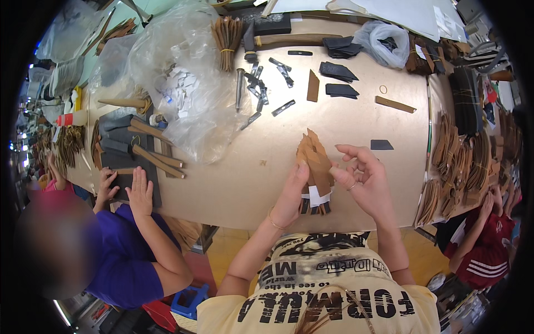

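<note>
My left hand (290,195) is closed round the side of a bundle of brown leather pieces (318,167), its thumb lying along the edge. A white paper slip (319,196) is tucked about the bundle's lower part, with dark ends showing below it. Just right of the bundle is my right hand (364,179), fingers apart and bent, the thumb close to the leather; whether it touches cannot be made out. Beyond lie a rubber band (382,89), a brown strip (395,104) and a small dark leather piece (381,145).
A clear plastic bag (183,106) covers the table's left part. Behind are a hammer (250,42), a metal punch (240,89) and several dark strips (283,107). Bundled brown pieces (445,147) crowd the right edge. At left, a co-worker's hands (139,192) rest over a dark board (150,183).
</note>
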Demonstrator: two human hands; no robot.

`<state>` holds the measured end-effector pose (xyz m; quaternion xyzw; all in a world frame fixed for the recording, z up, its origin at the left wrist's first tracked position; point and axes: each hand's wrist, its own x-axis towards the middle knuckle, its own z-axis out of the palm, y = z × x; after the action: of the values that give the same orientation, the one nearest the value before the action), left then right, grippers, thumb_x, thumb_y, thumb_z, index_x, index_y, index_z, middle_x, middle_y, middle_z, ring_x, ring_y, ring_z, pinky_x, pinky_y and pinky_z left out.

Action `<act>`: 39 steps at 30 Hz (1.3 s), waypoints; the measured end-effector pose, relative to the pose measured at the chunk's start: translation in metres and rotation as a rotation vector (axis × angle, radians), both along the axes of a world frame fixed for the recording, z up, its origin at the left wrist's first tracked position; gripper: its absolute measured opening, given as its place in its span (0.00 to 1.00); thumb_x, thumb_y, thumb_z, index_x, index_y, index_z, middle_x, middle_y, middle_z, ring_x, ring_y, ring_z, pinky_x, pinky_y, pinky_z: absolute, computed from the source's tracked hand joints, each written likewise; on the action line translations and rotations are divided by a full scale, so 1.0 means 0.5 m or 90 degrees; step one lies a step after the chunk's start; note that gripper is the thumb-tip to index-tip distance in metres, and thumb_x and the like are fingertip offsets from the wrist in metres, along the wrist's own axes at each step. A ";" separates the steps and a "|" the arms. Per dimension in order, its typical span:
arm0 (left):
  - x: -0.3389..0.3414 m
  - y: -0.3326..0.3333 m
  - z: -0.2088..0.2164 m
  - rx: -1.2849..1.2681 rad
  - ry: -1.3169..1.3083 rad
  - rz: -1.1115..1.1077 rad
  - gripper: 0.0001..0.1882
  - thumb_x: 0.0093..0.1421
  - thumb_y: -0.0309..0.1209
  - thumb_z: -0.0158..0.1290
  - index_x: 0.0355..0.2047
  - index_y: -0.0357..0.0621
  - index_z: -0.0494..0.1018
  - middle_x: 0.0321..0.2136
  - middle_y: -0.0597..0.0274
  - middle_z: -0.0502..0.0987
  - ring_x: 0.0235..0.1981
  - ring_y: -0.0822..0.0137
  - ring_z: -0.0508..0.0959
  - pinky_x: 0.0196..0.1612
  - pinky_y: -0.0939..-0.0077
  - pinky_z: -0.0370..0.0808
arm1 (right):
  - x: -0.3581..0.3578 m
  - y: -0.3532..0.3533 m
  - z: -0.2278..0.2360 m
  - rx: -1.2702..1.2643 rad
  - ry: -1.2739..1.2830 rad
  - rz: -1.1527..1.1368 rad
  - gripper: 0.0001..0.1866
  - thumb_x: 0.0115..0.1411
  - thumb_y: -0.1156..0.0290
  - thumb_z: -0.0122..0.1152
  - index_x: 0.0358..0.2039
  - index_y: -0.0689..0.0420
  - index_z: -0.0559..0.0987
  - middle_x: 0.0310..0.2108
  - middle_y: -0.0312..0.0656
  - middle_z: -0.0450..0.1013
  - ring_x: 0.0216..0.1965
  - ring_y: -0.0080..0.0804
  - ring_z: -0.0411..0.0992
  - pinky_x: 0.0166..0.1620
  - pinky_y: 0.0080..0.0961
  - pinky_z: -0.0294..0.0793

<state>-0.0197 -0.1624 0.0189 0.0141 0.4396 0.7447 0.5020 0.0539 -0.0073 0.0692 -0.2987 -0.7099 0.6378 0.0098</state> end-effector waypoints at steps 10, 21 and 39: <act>0.020 0.016 0.030 -0.062 0.148 -0.050 0.49 0.65 0.68 0.17 0.71 0.41 0.28 0.67 0.44 0.52 0.66 0.55 0.58 0.68 0.67 0.53 | 0.006 -0.035 -0.043 0.070 0.009 0.091 0.26 0.58 0.64 0.70 0.50 0.69 0.76 0.40 0.44 0.67 0.31 0.21 0.70 0.36 0.19 0.74; 0.011 0.018 0.108 -0.051 -0.020 -0.072 0.54 0.63 0.70 0.15 0.69 0.28 0.35 0.72 0.50 0.35 0.73 0.61 0.34 0.72 0.68 0.32 | 0.028 -0.017 -0.080 -0.288 0.068 -0.080 0.10 0.63 0.69 0.64 0.40 0.62 0.79 0.28 0.32 0.75 0.30 0.16 0.70 0.35 0.16 0.70; -0.026 -0.057 0.033 0.037 0.017 -0.073 0.46 0.64 0.61 0.44 0.68 0.37 0.50 0.59 0.57 0.66 0.57 0.69 0.69 0.60 0.70 0.66 | -0.026 0.000 -0.090 -0.326 0.147 0.102 0.11 0.64 0.70 0.59 0.43 0.63 0.79 0.35 0.36 0.78 0.35 0.16 0.72 0.39 0.17 0.73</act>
<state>-0.0325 -0.1907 0.0354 0.0639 0.4227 0.7270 0.5373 0.0408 -0.0074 0.0240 -0.1598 -0.5411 0.8249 -0.0355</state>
